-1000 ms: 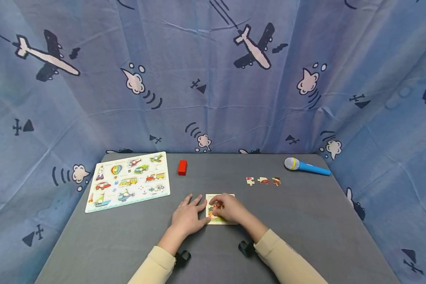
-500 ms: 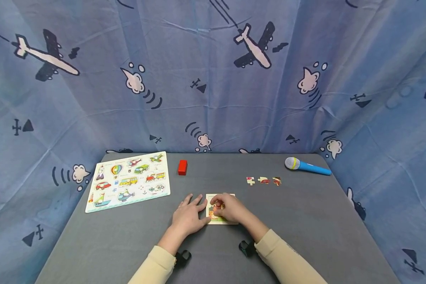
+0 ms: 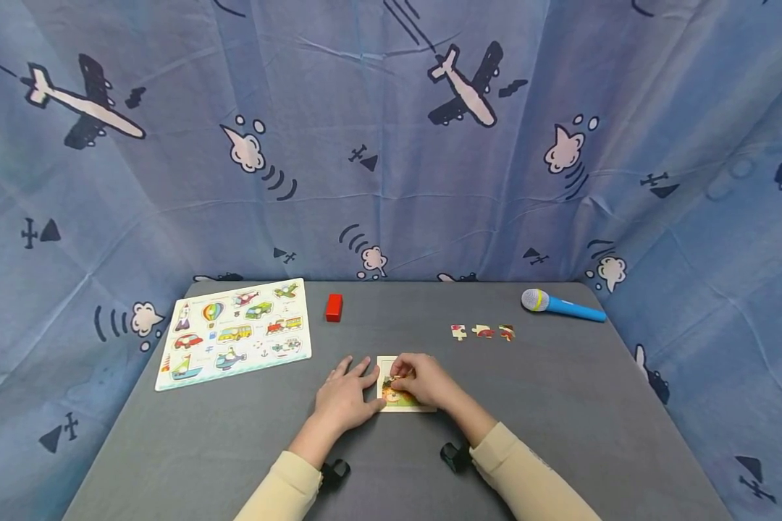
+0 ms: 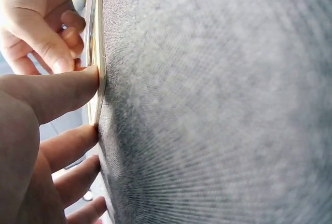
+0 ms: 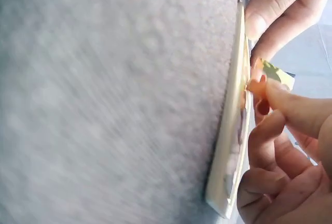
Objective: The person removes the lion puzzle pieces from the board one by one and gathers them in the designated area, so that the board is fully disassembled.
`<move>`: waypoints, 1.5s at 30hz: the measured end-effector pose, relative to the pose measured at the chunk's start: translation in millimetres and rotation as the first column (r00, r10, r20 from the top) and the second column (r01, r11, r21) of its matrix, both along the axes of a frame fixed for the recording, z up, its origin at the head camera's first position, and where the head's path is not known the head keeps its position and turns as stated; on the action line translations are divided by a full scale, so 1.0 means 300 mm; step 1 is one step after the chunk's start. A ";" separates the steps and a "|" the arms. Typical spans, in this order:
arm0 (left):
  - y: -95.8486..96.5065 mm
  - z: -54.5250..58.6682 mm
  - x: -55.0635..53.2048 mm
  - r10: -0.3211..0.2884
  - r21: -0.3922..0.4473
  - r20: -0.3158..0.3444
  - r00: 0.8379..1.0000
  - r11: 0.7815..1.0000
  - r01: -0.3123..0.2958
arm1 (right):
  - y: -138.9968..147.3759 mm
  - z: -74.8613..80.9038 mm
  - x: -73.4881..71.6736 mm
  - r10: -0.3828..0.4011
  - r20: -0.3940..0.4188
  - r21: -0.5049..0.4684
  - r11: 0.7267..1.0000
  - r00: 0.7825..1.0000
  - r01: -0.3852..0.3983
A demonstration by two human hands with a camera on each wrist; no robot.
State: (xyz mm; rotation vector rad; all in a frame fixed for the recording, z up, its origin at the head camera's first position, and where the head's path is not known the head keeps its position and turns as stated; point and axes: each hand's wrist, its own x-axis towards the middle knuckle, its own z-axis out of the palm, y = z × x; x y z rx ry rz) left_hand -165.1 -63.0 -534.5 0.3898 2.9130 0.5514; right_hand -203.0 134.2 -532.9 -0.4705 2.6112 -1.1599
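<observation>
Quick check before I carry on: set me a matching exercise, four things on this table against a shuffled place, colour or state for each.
1. Left hand
2. Microphone
3. Right hand
4. Red block

A. Pinches a puzzle piece
B. Just right of the vehicle board
C. Spread, touching the puzzle tray
D. Blue handle, yellow band

Pairs: 1-C, 2-D, 3-A, 4-B

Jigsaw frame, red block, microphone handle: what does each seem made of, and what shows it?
Jigsaw frame: probably matte wood, given its pale, plain edge.
Red block: smooth-looking wood or plastic; its even colour fits both.
Microphone handle: likely smooth plastic, being uniformly blue.
</observation>
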 end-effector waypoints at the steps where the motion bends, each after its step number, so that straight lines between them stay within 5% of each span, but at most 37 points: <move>1: 0.000 0.000 0.000 0.000 -0.002 0.001 1.000 1.000 0.000 | 0.002 0.004 -0.001 -0.010 0.009 -0.023 1.000 1.000 0.010; 7: -0.002 -0.004 0.003 0.008 0.006 0.008 1.000 1.000 -0.008 | 0.034 0.049 -0.010 -0.093 0.046 -0.125 0.987 0.995 0.098; 22: -0.006 -0.005 0.006 -0.002 0.032 0.000 1.000 0.999 0.002 | 0.237 0.100 -0.045 -0.211 -0.023 -0.082 0.975 0.977 0.208; 34: -0.005 -0.007 0.005 -0.008 0.024 -0.003 1.000 1.000 0.008 | 0.403 0.042 -0.089 -0.290 0.007 -0.039 0.956 0.957 0.290; 45: -0.003 -0.008 0.005 -0.010 0.027 -0.014 1.000 1.000 0.011 | 0.441 0.000 -0.132 -0.310 -0.031 0.069 0.948 0.950 0.312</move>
